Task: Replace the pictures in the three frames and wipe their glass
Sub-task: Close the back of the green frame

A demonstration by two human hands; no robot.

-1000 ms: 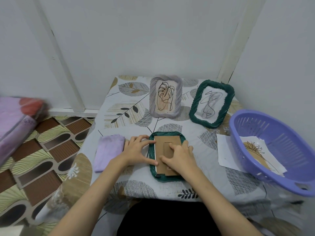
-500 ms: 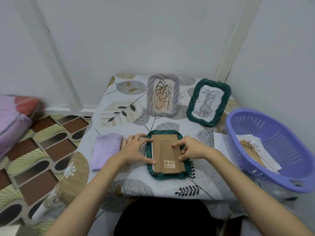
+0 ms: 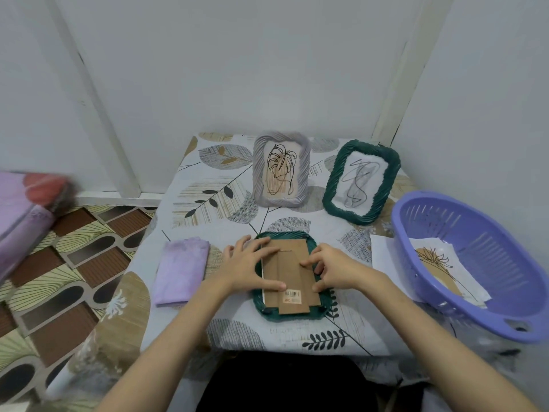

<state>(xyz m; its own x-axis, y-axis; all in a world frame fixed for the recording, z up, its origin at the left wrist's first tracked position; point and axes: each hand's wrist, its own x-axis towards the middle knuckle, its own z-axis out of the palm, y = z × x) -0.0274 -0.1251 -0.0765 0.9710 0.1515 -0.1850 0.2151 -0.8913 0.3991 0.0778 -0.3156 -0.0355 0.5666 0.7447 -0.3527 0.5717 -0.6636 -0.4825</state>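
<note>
A dark green frame (image 3: 322, 304) lies face down near the table's front edge, its brown cardboard backing board (image 3: 289, 281) with a barcode sticker facing up. My left hand (image 3: 248, 267) rests flat on the frame's left side, fingers spread and thumb on the board. My right hand (image 3: 334, 272) is at the board's right edge, where its curled fingers and thumb pinch it. Behind stand a grey frame (image 3: 280, 169) with a leaf drawing and a second green frame (image 3: 361, 181) with a scribble drawing. A folded lilac cloth (image 3: 181, 272) lies left of my left hand.
A purple plastic basket (image 3: 505, 286) sits at the table's right edge with a plant picture (image 3: 439, 263) inside. A white sheet (image 3: 381, 254) lies partly under it. White walls close off the back and right. Patterned floor and pink bedding (image 3: 23, 209) are to the left.
My right hand moved from the middle of the backing board to its right edge and curled its fingers there. My left hand stayed on the frame's left side.
</note>
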